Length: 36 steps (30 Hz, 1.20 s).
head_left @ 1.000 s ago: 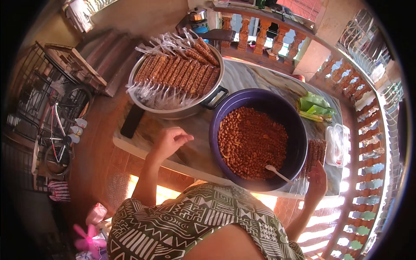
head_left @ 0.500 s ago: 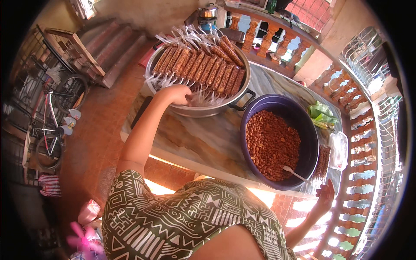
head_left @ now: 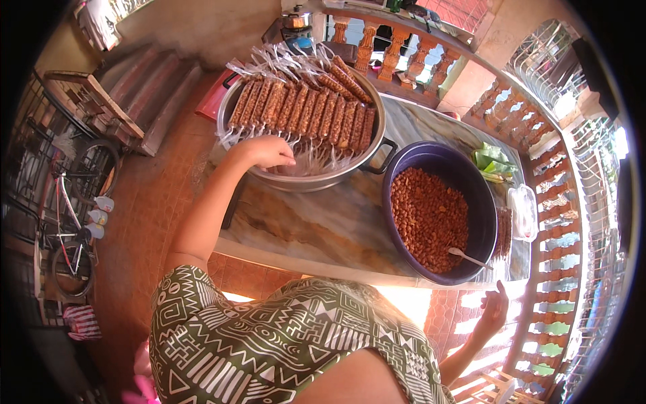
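Observation:
A wide metal pot (head_left: 306,180) holds rows of long, clear plastic packs of reddish-brown nuts (head_left: 304,111), their loose plastic ends sticking out. My left hand (head_left: 271,152) is at the pot's near rim, over those ends, its fingers curled together. Whatever may be pinched in them cannot be made out. To the right stands a deep purple basin (head_left: 389,195) of loose nuts (head_left: 431,219), with a pale spoon (head_left: 470,258) leaning on its edge. Past the table's near right edge, my right hand (head_left: 494,311) hangs with fingers loosely bent and apart, nothing visible in it.
A marble-patterned table (head_left: 303,229) carries everything. More filled packs (head_left: 503,232), a clear plastic container (head_left: 523,212) and green leaves (head_left: 493,161) lie beyond the basin. A balustrade (head_left: 555,262) runs along the right. Steps (head_left: 145,91) and a bicycle (head_left: 67,202) are at left.
My left hand has drawn back slightly from the plastic ends toward the pot's near rim. My right hand has dropped a little away from the table edge. The whole view has shifted slightly.

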Each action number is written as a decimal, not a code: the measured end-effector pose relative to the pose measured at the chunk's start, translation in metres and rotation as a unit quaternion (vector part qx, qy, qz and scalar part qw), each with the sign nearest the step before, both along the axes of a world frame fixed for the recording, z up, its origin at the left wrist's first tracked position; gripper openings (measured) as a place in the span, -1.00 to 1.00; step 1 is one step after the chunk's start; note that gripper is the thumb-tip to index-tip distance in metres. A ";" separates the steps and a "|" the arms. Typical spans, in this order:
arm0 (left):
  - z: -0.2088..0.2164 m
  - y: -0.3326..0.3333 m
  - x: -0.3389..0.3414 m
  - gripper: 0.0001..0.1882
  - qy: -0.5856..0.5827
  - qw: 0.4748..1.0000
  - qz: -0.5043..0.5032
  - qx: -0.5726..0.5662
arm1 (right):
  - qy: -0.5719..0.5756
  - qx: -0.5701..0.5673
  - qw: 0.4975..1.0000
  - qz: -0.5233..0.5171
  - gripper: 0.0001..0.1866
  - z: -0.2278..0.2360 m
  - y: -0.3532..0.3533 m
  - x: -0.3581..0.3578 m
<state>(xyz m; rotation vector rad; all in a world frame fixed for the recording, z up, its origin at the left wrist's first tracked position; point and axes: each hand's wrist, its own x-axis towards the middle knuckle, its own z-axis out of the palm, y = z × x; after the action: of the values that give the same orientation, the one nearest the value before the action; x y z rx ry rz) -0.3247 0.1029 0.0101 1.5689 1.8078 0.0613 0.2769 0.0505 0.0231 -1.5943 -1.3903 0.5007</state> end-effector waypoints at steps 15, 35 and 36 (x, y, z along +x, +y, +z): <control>0.036 -0.062 0.018 -0.88 -0.098 0.923 0.074 0.365 | -0.022 0.047 0.910 0.411 -0.75 0.034 0.006 -0.185; 0.023 -0.132 0.158 -0.83 -0.337 0.913 0.033 0.229 | -0.031 0.080 0.866 0.493 -0.67 0.033 -0.021 -0.248; 0.017 -0.138 0.169 -0.83 -0.321 0.920 0.020 0.226 | -0.047 0.072 0.869 0.487 -0.72 0.027 -0.025 -0.239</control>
<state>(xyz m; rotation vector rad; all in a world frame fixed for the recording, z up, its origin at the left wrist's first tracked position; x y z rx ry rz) -0.1558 -0.0356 0.0275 1.5569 1.3420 0.9608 0.0382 0.0258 0.0505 -0.6938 -2.2153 0.8714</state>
